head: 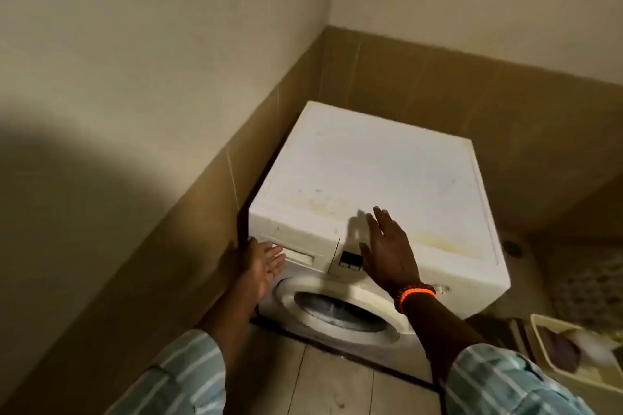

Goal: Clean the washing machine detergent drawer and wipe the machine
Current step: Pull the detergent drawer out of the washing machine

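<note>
A white front-loading washing machine (371, 172) stands in the corner, its top stained yellowish near the front. The detergent drawer (303, 254) sits shut at the upper left of the front panel. My left hand (263, 263) is open, palm turned up, fingertips at the drawer's left end. My right hand (387, 246) is open and flat, hovering over the front edge of the top beside the dark control buttons (350, 259). An orange bracelet is on my right wrist. The round door (340, 310) below is shut.
Brown tiled walls close in on the machine's left and back. A beige basket (580, 357) with cloths stands on the floor at the lower right. A patterned mat (586, 286) lies to the right. Pale floor tiles run in front of the machine.
</note>
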